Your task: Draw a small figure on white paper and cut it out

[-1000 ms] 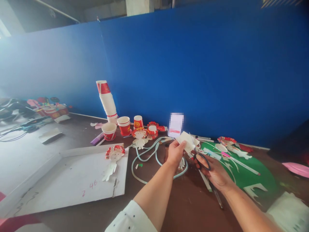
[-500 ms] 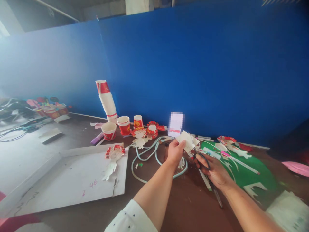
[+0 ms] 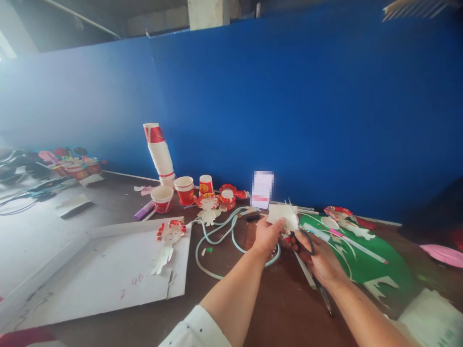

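Note:
My left hand [image 3: 268, 237] pinches a piece of white paper [image 3: 279, 215] in front of the blue wall. My right hand [image 3: 318, 260] is closed on a pair of scissors [image 3: 306, 242] with black handles. The blades point up at the paper's right side; whether they are parted is hard to see. A dark pen-like stick [image 3: 324, 300] also juts from under my right hand toward me. Beneath my hands runs a loop of pale blue cord [image 3: 237, 236]. Right of them, a green round mat [image 3: 383, 246] bears a pink-capped marker [image 3: 358, 246] and paper scraps.
A white cardboard tray [image 3: 90, 270] lies at left with a paper-cup figure [image 3: 170, 233] on its edge. Behind stand a leaning stack of paper cups [image 3: 159, 154] and red cups [image 3: 184, 192]. A phone-like panel [image 3: 262, 189] leans on the blue wall [image 3: 289, 111].
The paper in my left hand has turned more level, and the scissor blades now stand more upright at its right side. My left hand has shifted slightly right and down.

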The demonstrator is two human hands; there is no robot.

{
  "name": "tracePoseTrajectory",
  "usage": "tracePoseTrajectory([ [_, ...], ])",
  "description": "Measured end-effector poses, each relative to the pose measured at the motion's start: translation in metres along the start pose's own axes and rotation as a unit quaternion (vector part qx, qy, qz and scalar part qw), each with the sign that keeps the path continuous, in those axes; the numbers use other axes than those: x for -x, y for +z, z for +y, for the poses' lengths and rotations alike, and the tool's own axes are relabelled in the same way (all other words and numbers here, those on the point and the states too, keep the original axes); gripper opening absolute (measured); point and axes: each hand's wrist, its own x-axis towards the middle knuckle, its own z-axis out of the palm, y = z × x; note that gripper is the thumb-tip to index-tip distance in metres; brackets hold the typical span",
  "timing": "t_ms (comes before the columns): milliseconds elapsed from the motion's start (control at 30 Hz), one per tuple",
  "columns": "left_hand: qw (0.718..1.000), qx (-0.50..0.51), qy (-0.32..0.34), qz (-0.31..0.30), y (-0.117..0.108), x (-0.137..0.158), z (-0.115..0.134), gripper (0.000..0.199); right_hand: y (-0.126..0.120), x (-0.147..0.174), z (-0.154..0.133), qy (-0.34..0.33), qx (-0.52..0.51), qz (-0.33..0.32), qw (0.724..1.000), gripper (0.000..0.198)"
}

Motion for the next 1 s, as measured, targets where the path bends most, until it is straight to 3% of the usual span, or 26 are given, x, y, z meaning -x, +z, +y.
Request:
tracePoseTrajectory([
  [200,1.0,0.007,-0.005,-0.01,0.0,-0.001,-0.003,0.036,0.0,0.0,-0.001,-0.001,0.008,0.002,1.0,0.026],
  [433,0.999,0.021,0.001,-0.026,0.002,0.002,-0.001,0.036,-0.004,-0.002,0.002,0.015,-0.051,-0.022,0.998,0.028],
  [600,0.998,0.04,-0.031,-0.027,0.005,0.006,0.005,0.036,-0.007,-0.003,0.003,0.039,-0.087,0.001,0.995,0.034],
  [800,0.988,0.114,-0.077,-0.069,0.006,0.006,0.009,0.038,-0.008,-0.002,0.003,0.023,-0.093,-0.028,0.995,0.032],
  [1000,0.992,0.049,-0.068,-0.098,0.005,0.004,0.003,0.037,-0.008,-0.003,0.004,0.024,-0.101,-0.019,0.994,0.033],
])
